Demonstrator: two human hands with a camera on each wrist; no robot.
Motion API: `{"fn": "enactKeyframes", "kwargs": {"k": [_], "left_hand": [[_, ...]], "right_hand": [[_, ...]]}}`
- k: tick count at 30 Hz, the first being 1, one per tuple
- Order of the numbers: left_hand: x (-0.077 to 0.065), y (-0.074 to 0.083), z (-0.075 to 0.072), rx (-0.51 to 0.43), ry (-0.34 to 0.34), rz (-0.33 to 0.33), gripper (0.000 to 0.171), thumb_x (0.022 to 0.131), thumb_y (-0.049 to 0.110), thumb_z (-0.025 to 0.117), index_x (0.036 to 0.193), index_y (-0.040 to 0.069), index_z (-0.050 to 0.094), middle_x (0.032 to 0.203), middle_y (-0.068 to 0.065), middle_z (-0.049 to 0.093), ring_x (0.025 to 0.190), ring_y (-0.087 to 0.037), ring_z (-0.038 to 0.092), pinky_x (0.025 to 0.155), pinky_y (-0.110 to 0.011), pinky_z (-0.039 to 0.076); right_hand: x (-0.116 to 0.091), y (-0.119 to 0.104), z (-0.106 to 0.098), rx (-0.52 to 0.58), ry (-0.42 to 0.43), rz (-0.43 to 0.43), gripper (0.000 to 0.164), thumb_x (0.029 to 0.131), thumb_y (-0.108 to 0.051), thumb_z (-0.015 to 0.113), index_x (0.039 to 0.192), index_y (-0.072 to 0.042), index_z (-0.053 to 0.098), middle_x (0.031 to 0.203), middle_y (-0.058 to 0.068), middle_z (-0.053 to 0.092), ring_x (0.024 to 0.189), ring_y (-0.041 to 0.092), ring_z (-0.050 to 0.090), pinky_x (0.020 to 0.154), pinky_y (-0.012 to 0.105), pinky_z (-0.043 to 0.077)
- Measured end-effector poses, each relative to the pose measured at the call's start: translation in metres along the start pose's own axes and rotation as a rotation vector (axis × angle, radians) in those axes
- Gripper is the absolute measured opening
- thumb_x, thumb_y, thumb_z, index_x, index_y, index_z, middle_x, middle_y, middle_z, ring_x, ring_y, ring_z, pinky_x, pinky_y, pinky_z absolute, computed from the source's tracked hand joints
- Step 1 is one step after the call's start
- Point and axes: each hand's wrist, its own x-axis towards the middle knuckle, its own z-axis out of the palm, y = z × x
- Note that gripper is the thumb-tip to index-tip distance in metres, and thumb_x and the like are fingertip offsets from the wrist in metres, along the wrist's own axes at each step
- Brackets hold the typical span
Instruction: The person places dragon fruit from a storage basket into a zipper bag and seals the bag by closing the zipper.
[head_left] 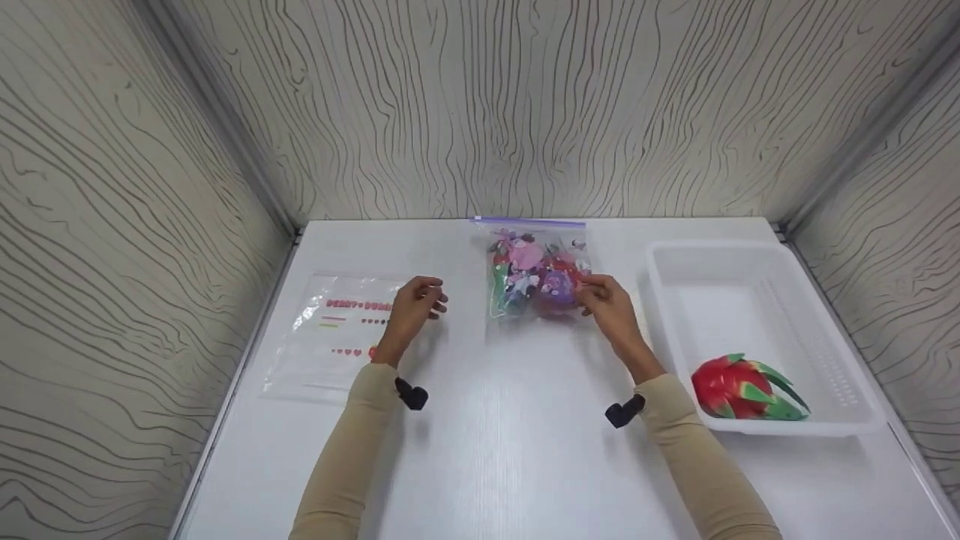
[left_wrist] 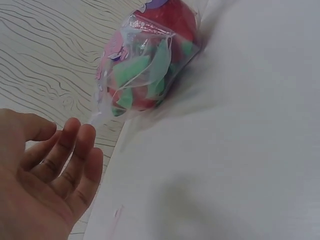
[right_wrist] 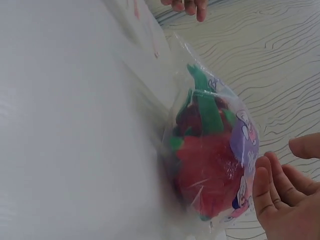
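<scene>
A clear zip bag (head_left: 525, 259) with a purple closure strip and cartoon prints lies at the table's far middle. Inside it is a red dragon fruit (right_wrist: 207, 155) with green leaf tips, partly hidden by the prints. My right hand (head_left: 606, 298) is at the bag's right edge; thumb and fingers stand apart in the right wrist view, fingertips close beside the plastic. My left hand (head_left: 414, 309) hovers left of the bag, its fingers loosely bent around nothing. Beneath it lies a flat clear bag (head_left: 300, 367) with red lettering and small hearts, partly covered by the hand and sleeve.
A white plastic basket (head_left: 832, 300) stands on the right, with another red dragon fruit (head_left: 739, 386) in its near left corner. Wood-patterned panels (head_left: 525, 112) enclose the white table (head_left: 495, 465) at the back and both sides.
</scene>
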Motion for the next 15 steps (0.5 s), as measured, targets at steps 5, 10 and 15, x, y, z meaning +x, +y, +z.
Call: {"fn": "enactKeyframes", "kwargs": {"k": [5,10,15], "left_hand": [[-0.003,-0.004,-0.017,0.009,0.051,0.000,0.025,0.108,0.014,0.058,0.128,0.001,0.067,0.101,-0.012,0.074,0.083,-0.015,0.072,0.076,-0.029,0.061],[-0.006,-0.010,-0.031,0.018,0.083,-0.016,0.023,0.108,0.013,0.057,0.126,0.002,0.068,0.100,-0.011,0.074,0.081,-0.013,0.072,0.072,-0.025,0.060],[-0.011,-0.016,-0.046,0.044,0.114,-0.012,0.024,0.108,0.013,0.057,0.127,0.001,0.067,0.101,-0.015,0.074,0.081,-0.014,0.071,0.071,-0.025,0.058]], "right_hand": [[-0.004,-0.004,0.017,-0.006,-0.070,-0.029,0.033,0.107,-0.017,0.064,0.133,0.004,0.062,0.128,0.026,0.068,0.103,0.022,0.069,0.085,0.027,0.060],[-0.008,-0.009,0.036,-0.005,-0.130,-0.048,0.031,0.107,-0.016,0.064,0.132,0.003,0.064,0.125,0.026,0.069,0.103,0.024,0.072,0.084,0.024,0.062],[-0.010,-0.013,0.056,0.016,-0.185,-0.066,0.031,0.106,-0.015,0.066,0.130,0.004,0.065,0.118,0.025,0.072,0.099,0.027,0.075,0.084,0.029,0.064]]}}
